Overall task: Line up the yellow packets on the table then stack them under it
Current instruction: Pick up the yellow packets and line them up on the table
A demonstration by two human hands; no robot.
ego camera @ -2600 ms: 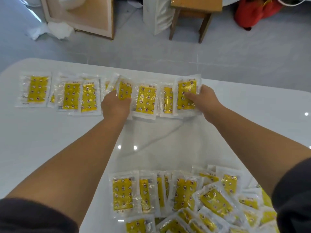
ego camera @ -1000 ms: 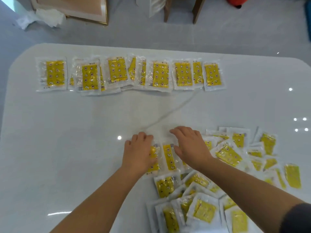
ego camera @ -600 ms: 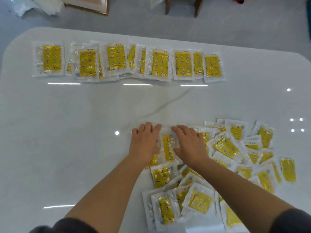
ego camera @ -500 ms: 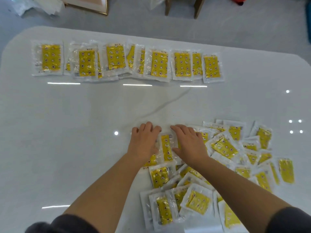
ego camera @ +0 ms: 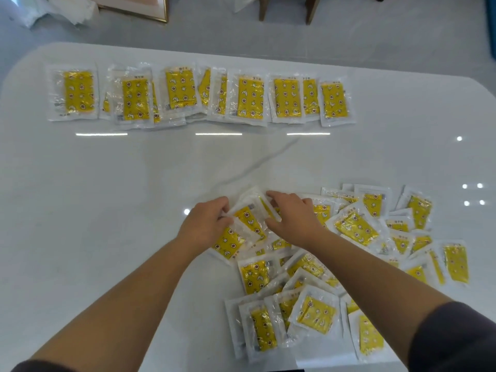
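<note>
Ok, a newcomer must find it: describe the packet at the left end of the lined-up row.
On the white table, look at the row of yellow packets along the far edge, away from the loose heap. The leftmost packet ends that row; unlike its overlapping neighbours, its whole yellow panel shows.

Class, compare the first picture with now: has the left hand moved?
Yes. The left hand came nearer the person: from the far row, beyond the grey vein, to the vein's near side, holding a packet at the loose pile.
</note>
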